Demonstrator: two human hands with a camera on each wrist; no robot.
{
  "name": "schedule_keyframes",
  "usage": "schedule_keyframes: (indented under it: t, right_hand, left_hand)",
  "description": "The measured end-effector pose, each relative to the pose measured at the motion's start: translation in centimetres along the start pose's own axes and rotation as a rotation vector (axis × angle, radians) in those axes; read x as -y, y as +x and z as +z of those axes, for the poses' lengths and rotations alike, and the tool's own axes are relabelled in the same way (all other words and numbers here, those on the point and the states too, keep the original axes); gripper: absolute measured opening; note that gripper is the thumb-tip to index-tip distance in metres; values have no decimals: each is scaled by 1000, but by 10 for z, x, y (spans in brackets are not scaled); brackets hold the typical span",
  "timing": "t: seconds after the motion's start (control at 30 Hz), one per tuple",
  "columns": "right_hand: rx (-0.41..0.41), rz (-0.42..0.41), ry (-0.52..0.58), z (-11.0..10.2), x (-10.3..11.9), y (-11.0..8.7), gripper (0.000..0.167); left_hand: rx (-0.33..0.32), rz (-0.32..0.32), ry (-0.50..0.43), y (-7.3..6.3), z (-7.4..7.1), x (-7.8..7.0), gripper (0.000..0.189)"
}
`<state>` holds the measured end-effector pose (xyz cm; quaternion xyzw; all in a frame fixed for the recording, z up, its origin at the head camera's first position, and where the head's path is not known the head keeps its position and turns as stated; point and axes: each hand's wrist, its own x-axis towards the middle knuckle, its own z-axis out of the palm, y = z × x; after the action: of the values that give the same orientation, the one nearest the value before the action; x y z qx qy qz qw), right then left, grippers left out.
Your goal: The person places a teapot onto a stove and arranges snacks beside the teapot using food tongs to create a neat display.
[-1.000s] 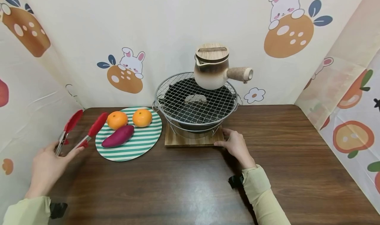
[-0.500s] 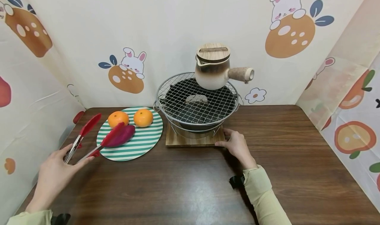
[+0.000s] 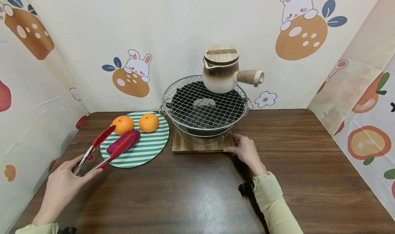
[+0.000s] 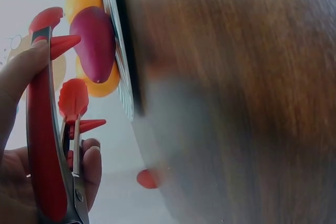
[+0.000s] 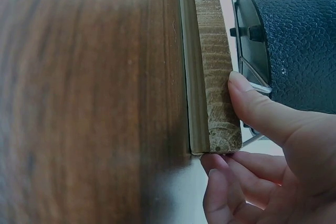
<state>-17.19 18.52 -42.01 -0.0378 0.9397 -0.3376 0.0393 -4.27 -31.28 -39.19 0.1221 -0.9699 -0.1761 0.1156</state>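
Note:
In the head view my left hand (image 3: pixel 63 186) holds red-tipped tongs (image 3: pixel 126 145), their arms spread apart. One tip passes in front of a purple sweet potato (image 3: pixel 115 145); whether they touch I cannot tell. Nothing sits between the tips in the left wrist view, where the sweet potato (image 4: pixel 94 45) lies beyond them. It rests on a green-and-white striped round plate (image 3: pixel 148 151) beside two oranges (image 3: pixel 148 122). My right hand (image 3: pixel 247 151) grips the front right corner of a wooden board (image 3: pixel 197 147), thumb on top in the right wrist view and fingers at its side.
A round tabletop grill (image 3: pixel 213 119) with a wire mesh stands on the board. On the back of the mesh sits a lidded clay teapot (image 3: pixel 219 79), its side handle pointing right. Patterned cloth walls (image 3: pixel 185 28) enclose the brown wooden table (image 3: pixel 197 193).
My left hand has carried the tongs rightward, from beside the plate to over its left part and the sweet potato. The right hand has stayed at the board's corner.

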Motion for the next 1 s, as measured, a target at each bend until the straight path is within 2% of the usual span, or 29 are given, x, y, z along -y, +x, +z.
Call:
schedule_keyframes:
  t: [0.3,0.7,1.0]
  right_hand:
    - [-5,-15,-5,0,0,0,69]
    - [1,-6,0,-2,0,-1,69]
    - [-7,-11,21,0,0,0,67]
  left_hand:
    - [-11,-6,-13,-1,2,0,80]
    - [-27,17,1,-2,6,-3,82]
    - [40,15,15,-3,10,0,81]
